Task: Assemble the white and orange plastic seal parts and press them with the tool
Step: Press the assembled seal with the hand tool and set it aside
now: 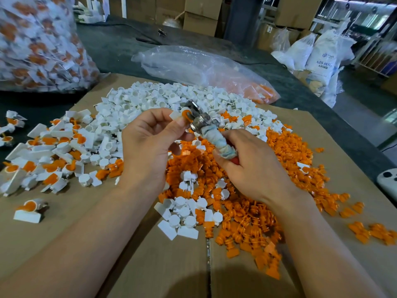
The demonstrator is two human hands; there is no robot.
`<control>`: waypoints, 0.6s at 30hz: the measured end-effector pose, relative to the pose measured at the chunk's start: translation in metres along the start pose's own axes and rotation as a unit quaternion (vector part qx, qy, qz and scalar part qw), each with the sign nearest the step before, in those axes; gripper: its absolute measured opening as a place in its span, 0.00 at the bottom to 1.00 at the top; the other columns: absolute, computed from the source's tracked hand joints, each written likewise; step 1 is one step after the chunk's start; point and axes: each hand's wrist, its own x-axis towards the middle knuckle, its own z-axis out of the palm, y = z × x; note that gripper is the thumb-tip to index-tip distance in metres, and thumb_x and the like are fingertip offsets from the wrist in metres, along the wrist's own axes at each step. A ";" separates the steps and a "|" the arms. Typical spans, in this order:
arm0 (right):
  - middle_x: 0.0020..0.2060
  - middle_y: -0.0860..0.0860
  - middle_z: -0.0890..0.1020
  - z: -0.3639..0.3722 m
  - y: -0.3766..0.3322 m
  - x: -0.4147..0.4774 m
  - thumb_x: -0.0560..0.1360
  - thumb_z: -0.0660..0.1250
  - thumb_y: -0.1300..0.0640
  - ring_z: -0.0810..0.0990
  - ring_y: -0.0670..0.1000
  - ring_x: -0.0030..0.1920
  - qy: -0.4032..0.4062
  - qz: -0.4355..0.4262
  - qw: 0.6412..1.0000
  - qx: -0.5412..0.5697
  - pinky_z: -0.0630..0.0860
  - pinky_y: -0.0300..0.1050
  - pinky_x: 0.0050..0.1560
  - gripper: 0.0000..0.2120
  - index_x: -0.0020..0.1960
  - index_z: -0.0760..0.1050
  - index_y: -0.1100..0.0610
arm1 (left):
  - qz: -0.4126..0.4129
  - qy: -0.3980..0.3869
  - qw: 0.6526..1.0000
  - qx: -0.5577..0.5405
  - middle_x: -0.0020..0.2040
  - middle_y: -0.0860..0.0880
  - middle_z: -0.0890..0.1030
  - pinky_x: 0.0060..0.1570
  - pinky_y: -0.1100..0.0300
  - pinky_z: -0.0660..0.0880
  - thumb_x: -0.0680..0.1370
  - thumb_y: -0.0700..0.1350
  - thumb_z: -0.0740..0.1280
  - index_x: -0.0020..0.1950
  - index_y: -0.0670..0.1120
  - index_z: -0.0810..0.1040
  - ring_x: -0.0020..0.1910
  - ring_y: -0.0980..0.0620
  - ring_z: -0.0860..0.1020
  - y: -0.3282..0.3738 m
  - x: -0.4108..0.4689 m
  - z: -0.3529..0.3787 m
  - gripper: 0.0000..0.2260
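Against the tool (200,122), left grip (148,143) pinches seal (182,114).

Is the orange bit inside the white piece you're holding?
In. The orange part sits in the white part that the left hand pinches.

Stacked cartons (200,12) — white sacks (322,52) beyond

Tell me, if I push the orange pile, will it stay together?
Probably not: the orange pile is loose small pieces, so it would likely spread. They look light plastic, and should slide easily on the flat cardboard.
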 end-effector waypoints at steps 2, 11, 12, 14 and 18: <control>0.45 0.44 0.70 0.000 0.000 0.000 0.75 0.62 0.48 0.67 0.44 0.43 -0.001 -0.004 1.000 0.000 0.62 0.42 0.41 0.14 0.58 0.70 0.53 | -0.001 -0.003 1.000 -0.001 0.29 0.52 0.80 0.23 0.67 0.68 0.72 0.34 0.67 0.38 0.45 0.75 0.28 0.55 0.79 0.000 0.000 0.000 0.07; 0.34 0.42 0.66 -0.004 -0.001 -0.001 0.75 0.62 0.47 0.63 0.45 0.38 0.005 -0.028 0.999 -0.020 0.57 0.29 0.35 0.08 0.44 0.64 0.49 | -0.005 -0.011 1.000 -0.004 0.30 0.52 0.81 0.23 0.66 0.68 0.69 0.38 0.68 0.38 0.46 0.75 0.29 0.55 0.80 -0.001 0.001 0.000 0.04; 0.33 0.42 0.66 -0.004 -0.001 -0.001 0.75 0.61 0.47 0.64 0.45 0.36 -0.001 -0.025 1.000 -0.012 0.58 0.30 0.34 0.08 0.44 0.64 0.49 | -0.004 -0.013 1.000 -0.004 0.30 0.53 0.81 0.23 0.66 0.68 0.68 0.39 0.69 0.38 0.46 0.75 0.29 0.55 0.80 -0.001 0.001 0.000 0.04; 0.33 0.42 0.67 -0.003 -0.002 -0.002 0.76 0.61 0.47 0.66 0.45 0.34 -0.015 -0.022 1.000 0.016 0.63 0.34 0.34 0.07 0.45 0.65 0.49 | 0.000 -0.017 1.000 -0.005 0.29 0.53 0.81 0.23 0.66 0.68 0.66 0.42 0.69 0.38 0.46 0.75 0.28 0.56 0.79 -0.001 0.001 0.000 0.04; 0.34 0.44 0.70 -0.003 -0.003 -0.002 0.76 0.61 0.48 0.69 0.45 0.35 -0.034 -0.018 0.998 0.058 0.68 0.43 0.36 0.07 0.48 0.67 0.51 | 0.004 -0.023 1.000 -0.009 0.29 0.53 0.80 0.23 0.67 0.68 0.65 0.42 0.68 0.38 0.46 0.75 0.28 0.56 0.79 -0.002 0.001 -0.001 0.04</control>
